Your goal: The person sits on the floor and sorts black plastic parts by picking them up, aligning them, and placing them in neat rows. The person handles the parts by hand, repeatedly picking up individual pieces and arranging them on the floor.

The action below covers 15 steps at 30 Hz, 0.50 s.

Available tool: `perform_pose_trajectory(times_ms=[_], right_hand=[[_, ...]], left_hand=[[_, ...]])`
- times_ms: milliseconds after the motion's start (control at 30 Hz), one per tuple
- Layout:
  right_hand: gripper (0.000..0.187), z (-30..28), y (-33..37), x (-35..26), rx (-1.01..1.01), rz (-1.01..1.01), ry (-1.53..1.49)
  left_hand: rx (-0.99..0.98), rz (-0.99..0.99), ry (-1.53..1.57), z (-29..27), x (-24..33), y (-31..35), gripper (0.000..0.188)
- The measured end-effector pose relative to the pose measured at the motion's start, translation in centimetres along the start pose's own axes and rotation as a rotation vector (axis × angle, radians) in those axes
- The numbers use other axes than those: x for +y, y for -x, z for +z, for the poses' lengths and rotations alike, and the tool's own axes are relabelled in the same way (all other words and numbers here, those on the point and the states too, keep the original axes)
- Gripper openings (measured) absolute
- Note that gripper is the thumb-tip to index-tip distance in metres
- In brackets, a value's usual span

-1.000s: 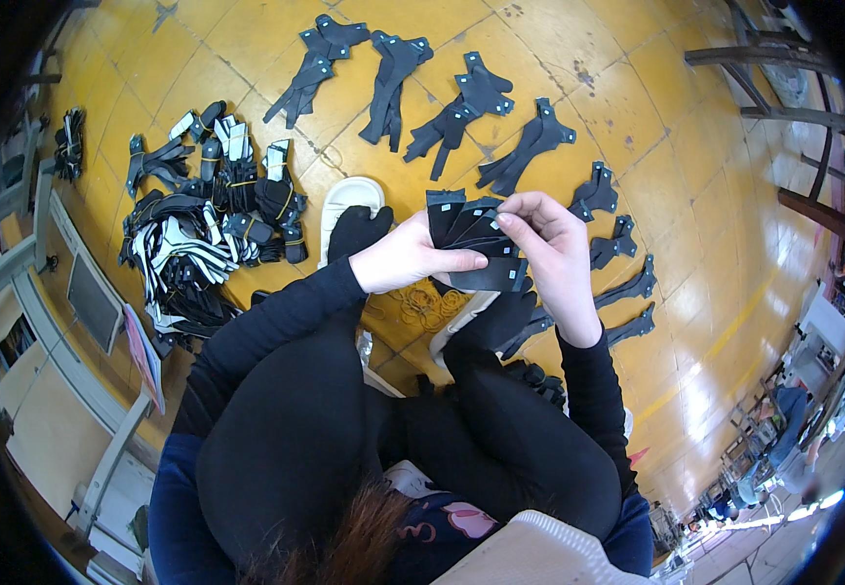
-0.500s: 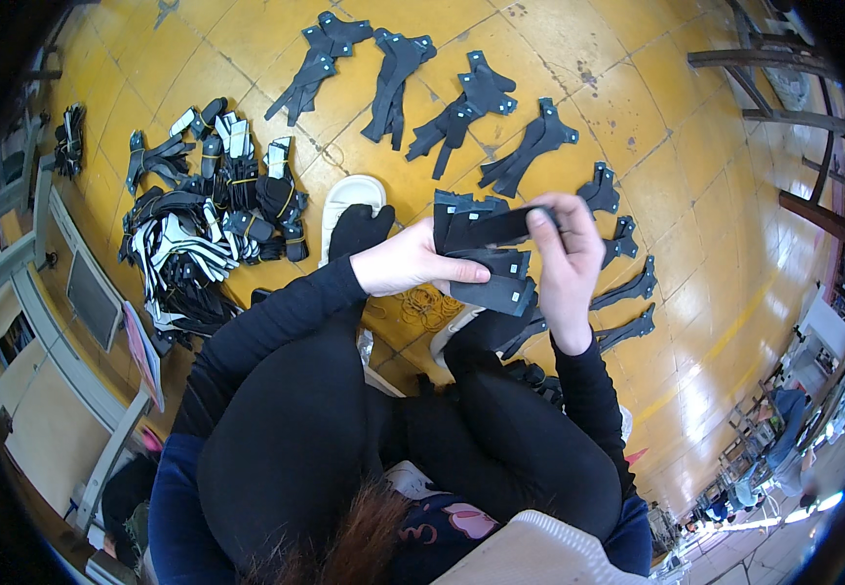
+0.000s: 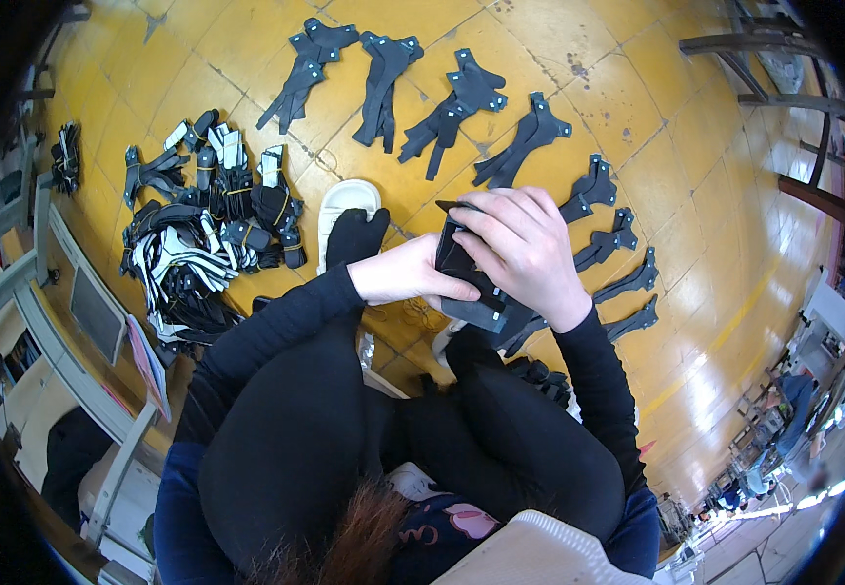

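Over my lap, my left hand grips a stack of black flat fabric pieces with small pale tags, its thumb pressed on top. My right hand bends over the upper end of the stack, its fingers closed on a black piece there; the back of the hand hides part of the stack. Beyond my hands, several groups of similar black pieces lie fanned in an arc on the yellow floor. The nearest of these lies just right of my right hand.
A heap of bundled black and white pieces, some tied with yellow bands, sits at the left. A small dark bundle lies farther left. Metal frames line the left side, and dark bars stand at the upper right. Yellow string lies between my feet.
My right hand has turned over and moved left onto the upper end of the stack. The piece that stretched between my hands is now mostly hidden under its fingers. My left hand has hardly moved.
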State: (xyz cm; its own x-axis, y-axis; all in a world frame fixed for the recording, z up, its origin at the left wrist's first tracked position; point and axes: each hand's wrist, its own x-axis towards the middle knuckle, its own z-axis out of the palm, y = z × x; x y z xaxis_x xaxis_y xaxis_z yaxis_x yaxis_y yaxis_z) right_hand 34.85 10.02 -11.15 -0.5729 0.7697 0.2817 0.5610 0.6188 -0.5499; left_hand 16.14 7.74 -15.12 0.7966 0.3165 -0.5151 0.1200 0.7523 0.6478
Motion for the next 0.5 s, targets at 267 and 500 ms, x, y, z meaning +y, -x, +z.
perform_pose_trajectory(times_ms=[267,500], right_hand=[[0.019,0.2,0.6,-0.6,0.091,0.124,-0.097],[0.015,0.6,0.8,-0.2,0.092,0.078,-0.075]], left_hand=[[0.129,0.181,-0.169,0.4,-0.2,-0.1,0.047],[0.131,0.221,-0.256,0.0,-1.1,-0.5,0.057]])
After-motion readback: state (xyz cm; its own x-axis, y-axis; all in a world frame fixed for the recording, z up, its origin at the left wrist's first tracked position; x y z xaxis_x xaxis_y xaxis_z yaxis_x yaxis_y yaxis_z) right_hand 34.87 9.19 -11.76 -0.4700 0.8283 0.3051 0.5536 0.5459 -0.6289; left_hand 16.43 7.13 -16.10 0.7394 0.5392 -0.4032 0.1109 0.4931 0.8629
